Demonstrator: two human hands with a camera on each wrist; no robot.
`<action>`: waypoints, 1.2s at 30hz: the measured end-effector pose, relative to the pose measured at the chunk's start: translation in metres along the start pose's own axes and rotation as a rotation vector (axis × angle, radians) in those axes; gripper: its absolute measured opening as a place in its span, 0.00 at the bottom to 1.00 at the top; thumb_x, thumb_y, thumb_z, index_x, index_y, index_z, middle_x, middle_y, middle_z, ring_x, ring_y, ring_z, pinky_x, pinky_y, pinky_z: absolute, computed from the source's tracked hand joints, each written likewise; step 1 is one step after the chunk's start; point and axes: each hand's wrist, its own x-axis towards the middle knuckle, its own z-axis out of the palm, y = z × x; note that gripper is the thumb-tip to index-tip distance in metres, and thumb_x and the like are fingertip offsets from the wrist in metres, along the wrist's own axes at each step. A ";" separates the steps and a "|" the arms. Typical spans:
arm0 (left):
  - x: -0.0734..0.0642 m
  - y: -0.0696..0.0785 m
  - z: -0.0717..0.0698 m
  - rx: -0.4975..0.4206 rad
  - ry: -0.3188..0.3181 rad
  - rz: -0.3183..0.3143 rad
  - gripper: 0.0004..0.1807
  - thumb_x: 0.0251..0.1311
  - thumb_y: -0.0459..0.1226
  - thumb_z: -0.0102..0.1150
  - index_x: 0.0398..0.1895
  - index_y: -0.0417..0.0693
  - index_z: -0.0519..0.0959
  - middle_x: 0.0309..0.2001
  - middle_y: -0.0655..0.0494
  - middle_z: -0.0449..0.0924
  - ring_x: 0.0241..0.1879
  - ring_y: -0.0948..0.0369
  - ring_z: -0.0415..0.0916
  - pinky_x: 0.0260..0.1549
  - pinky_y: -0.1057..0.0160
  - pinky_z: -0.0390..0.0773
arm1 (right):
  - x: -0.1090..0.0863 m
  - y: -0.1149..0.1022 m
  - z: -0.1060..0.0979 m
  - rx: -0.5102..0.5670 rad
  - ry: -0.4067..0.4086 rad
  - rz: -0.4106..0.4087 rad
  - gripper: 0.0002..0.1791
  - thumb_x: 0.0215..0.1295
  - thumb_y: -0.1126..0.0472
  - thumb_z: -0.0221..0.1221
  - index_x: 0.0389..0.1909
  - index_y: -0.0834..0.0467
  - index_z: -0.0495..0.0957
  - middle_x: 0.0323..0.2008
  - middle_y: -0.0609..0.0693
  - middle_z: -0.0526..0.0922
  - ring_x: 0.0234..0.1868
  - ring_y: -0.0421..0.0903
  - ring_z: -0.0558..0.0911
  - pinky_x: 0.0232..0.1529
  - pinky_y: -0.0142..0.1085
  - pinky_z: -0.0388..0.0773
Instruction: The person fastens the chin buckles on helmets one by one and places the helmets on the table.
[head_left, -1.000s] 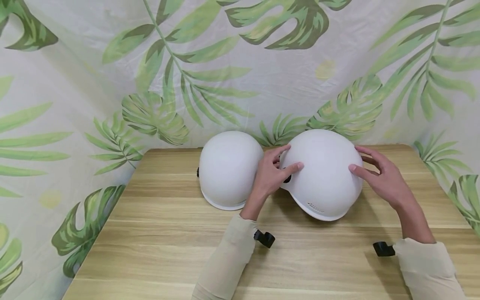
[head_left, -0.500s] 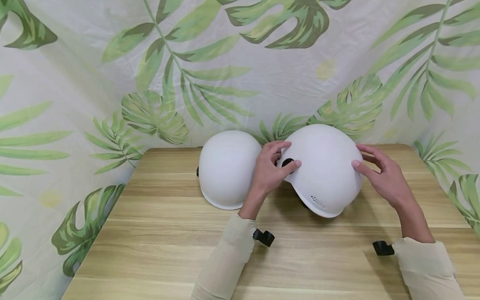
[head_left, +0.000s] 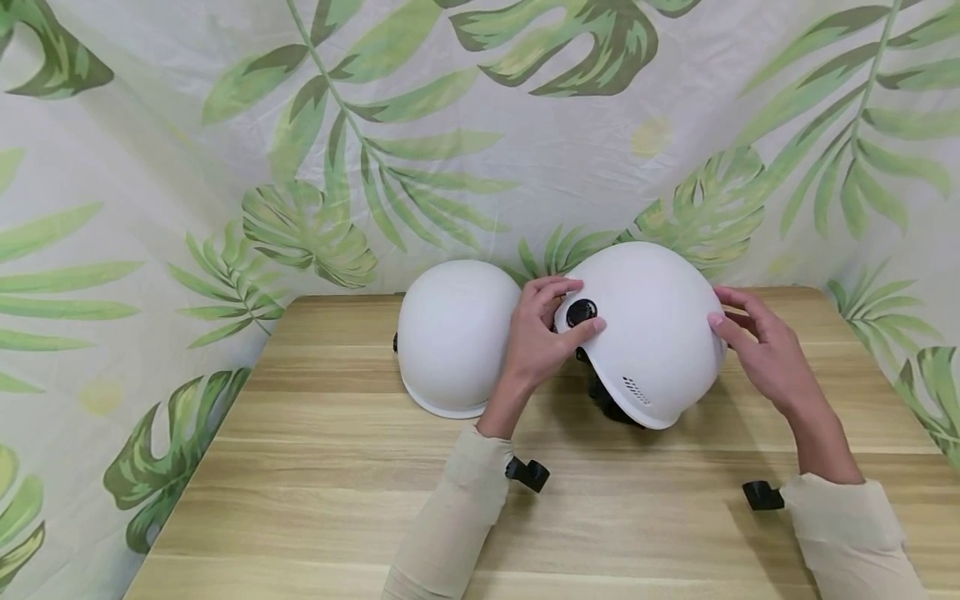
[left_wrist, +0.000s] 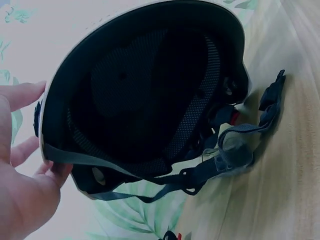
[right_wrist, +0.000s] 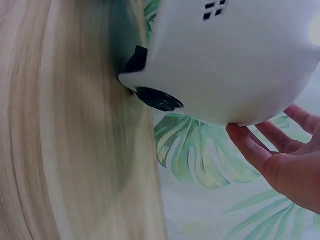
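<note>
A white helmet (head_left: 648, 333) is tilted toward its left side between the two hands in the head view. The left hand (head_left: 542, 337) grips its left edge beside a round black button (head_left: 582, 313), thumb on the shell. In the left wrist view that hand (left_wrist: 25, 170) holds the rim, and the dark padded inside (left_wrist: 145, 95) faces the camera. Black chin straps (left_wrist: 200, 175) hang down toward the table. The right hand (head_left: 768, 354) touches the opposite side of the shell with thumb and fingertips, fingers fairly straight.
A second white helmet (head_left: 457, 342) stands on the wooden table (head_left: 315, 483), just left of the left hand and partly behind it. A leaf-patterned cloth (head_left: 420, 117) hangs behind the table's back edge.
The held helmet has turned and tipped up between the hands, its left rim rising. Its black button and the dark straps beneath have come into view. Both hands have barely moved.
</note>
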 end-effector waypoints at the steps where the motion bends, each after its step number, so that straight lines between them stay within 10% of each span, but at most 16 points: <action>1: 0.000 0.000 0.000 -0.017 -0.001 0.009 0.29 0.53 0.30 0.78 0.61 0.35 0.82 0.68 0.42 0.68 0.66 0.50 0.77 0.62 0.68 0.82 | 0.000 0.000 0.000 0.006 -0.001 -0.008 0.31 0.83 0.47 0.53 0.79 0.55 0.66 0.76 0.61 0.67 0.63 0.32 0.76 0.47 0.15 0.76; 8: 0.001 0.001 -0.003 -0.063 0.001 0.065 0.32 0.54 0.25 0.75 0.65 0.32 0.79 0.69 0.39 0.67 0.65 0.55 0.75 0.62 0.72 0.79 | 0.000 -0.002 0.002 0.012 -0.023 -0.040 0.29 0.85 0.48 0.51 0.78 0.56 0.66 0.74 0.61 0.69 0.54 0.20 0.75 0.48 0.17 0.78; 15: 0.002 0.003 -0.001 -0.045 0.006 0.045 0.36 0.57 0.27 0.75 0.70 0.35 0.74 0.69 0.39 0.70 0.64 0.52 0.78 0.61 0.67 0.80 | -0.003 -0.007 0.002 -0.013 0.020 -0.033 0.29 0.83 0.48 0.54 0.80 0.48 0.66 0.78 0.53 0.68 0.73 0.46 0.73 0.63 0.63 0.75; 23: 0.003 0.008 -0.005 -0.078 -0.056 0.058 0.37 0.61 0.28 0.72 0.74 0.39 0.71 0.67 0.39 0.77 0.64 0.48 0.79 0.65 0.50 0.80 | -0.002 -0.005 0.002 0.051 -0.033 -0.067 0.28 0.85 0.50 0.51 0.77 0.59 0.67 0.71 0.55 0.72 0.56 0.20 0.75 0.50 0.14 0.76; 30: 0.003 0.013 -0.001 -0.089 -0.045 0.007 0.36 0.62 0.30 0.72 0.74 0.39 0.71 0.67 0.38 0.77 0.64 0.49 0.79 0.66 0.38 0.78 | -0.002 -0.006 0.001 0.042 -0.042 -0.075 0.28 0.85 0.50 0.51 0.79 0.55 0.65 0.77 0.58 0.67 0.63 0.24 0.71 0.53 0.13 0.71; 36: 0.001 0.015 0.001 -0.045 -0.074 -0.002 0.39 0.64 0.35 0.71 0.78 0.47 0.68 0.71 0.45 0.75 0.69 0.51 0.77 0.72 0.50 0.76 | -0.003 -0.006 0.000 0.047 -0.059 -0.070 0.28 0.85 0.50 0.51 0.78 0.57 0.66 0.72 0.51 0.71 0.57 0.20 0.74 0.50 0.14 0.76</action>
